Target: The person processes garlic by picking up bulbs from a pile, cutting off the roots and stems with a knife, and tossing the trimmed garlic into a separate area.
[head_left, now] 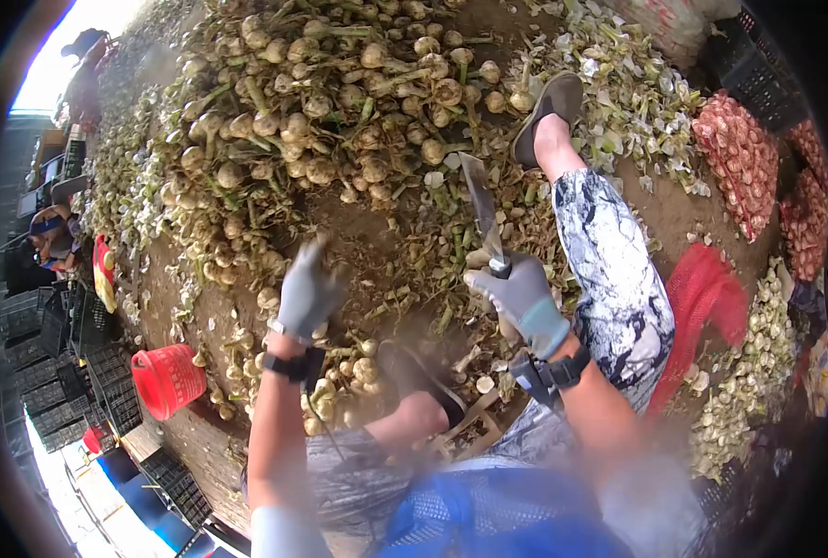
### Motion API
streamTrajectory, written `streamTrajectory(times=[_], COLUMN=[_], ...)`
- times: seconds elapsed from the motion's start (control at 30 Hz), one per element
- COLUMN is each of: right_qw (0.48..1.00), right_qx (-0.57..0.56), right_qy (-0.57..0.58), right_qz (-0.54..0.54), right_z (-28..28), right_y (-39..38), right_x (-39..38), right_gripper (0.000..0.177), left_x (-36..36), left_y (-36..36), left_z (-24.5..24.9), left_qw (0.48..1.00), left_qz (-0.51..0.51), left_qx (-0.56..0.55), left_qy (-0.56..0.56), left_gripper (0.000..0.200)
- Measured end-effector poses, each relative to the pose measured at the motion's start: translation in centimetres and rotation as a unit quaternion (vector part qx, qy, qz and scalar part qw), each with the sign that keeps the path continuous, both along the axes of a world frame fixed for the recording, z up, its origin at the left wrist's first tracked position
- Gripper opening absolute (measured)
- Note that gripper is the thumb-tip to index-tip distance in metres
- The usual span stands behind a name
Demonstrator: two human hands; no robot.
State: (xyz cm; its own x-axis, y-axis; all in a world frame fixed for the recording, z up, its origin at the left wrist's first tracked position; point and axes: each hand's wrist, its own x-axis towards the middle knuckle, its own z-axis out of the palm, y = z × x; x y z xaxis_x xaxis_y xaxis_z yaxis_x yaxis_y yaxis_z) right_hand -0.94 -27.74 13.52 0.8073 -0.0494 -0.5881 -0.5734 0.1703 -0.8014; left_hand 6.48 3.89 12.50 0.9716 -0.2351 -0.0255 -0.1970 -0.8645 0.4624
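Note:
My right hand (523, 302), in a grey glove, is closed around the handle of a large knife (481, 200); its broad blade points up and away from me over cut stalks. My left hand (310, 293), also gloved, hovers at the near edge of a big heap of garlic bulbs (316, 107) with their stalks on. Its fingers are slightly blurred and look apart, and I make out nothing in them. Trimmed garlic bulbs (349, 370) lie below it, next to my shoe (419, 381). Cut garlic stalks (447, 246) cover the ground between my hands.
A red bucket (168, 381) stands at the left, near stacked black crates (51, 381). Filled red mesh sacks (738, 158) and an unfilled red net (702, 298) are on the right, with more bulbs (744, 381). Another person (53, 237) is at the far left.

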Motion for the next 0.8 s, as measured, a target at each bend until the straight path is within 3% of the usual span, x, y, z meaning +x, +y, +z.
streamTrajectory(times=[0.1, 0.2, 0.27, 0.3, 0.33, 0.43, 0.5, 0.53, 0.6, 0.7, 0.73, 0.77, 0.8], right_qw=[0.999, 0.998, 0.997, 0.997, 0.997, 0.999, 0.998, 0.999, 0.998, 0.995, 0.995, 0.995, 0.995], right_qx=[-0.007, 0.000, 0.006, 0.006, 0.004, -0.004, 0.019, -0.006, 0.000, 0.021, 0.017, 0.012, 0.008], right_qy=[0.028, 0.034, 0.056, 0.060, 0.050, 0.038, 0.032, 0.013, 0.026, 0.039, 0.030, 0.021, 0.015], right_qz=[-0.027, -0.051, -0.056, -0.054, -0.050, -0.036, -0.056, -0.050, -0.060, -0.087, -0.091, -0.095, -0.100], right_z=[0.5, 0.2, 0.0, 0.0, 0.0, 0.5, 0.9, 0.7, 1.1, 1.2, 1.2, 1.2, 1.0], right_y=[-0.8, -1.1, -1.3, -1.3, -1.1, -0.7, -0.7, -0.9, -1.1, -1.2, -1.1, -1.1, -1.0], right_x=[0.3, 0.4, 0.5, 0.7, 0.8, 1.0, 0.7, 0.3, 0.0, -0.4, -0.4, -0.3, -0.2], right_gripper=[0.027, 0.029, 0.031, 0.031, 0.030, 0.029, 0.030, 0.030, 0.030, 0.029, 0.029, 0.030, 0.029], left_x=[8.5, 12.7, 11.8, 11.0, 9.1, 1.9, -1.4, -2.0, -2.9, -2.0, -0.9, -0.4, 0.1], left_y=[-5.6, -7.7, -9.9, -9.6, -9.3, -9.6, -7.5, -7.0, -6.0, -5.7, -4.8, -5.1, -5.9], left_z=[-1.9, -8.4, -9.1, -12.3, -13.2, -14.0, -18.1, -17.9, -17.2, -14.6, -13.7, -11.9, -9.5], left_qw=[0.997, 0.997, 0.969, 0.965, 0.944, 0.966, 0.978, 0.978, 0.880, 0.862, 0.901, 0.901, 0.921], left_qz=[0.043, 0.059, 0.165, 0.151, 0.137, 0.154, 0.148, 0.149, 0.237, 0.291, 0.321, 0.319, 0.345], left_qx=[-0.057, -0.044, -0.106, -0.141, -0.074, -0.092, -0.115, -0.114, -0.370, -0.396, -0.276, -0.276, -0.180], left_qy=[0.011, 0.008, 0.148, 0.159, 0.291, 0.185, 0.091, 0.090, 0.182, 0.128, 0.100, 0.097, 0.018], left_gripper=[0.067, 0.076, 0.079, 0.071, 0.064, 0.039, 0.045, 0.045, 0.055, 0.062, 0.061, 0.061, 0.062])
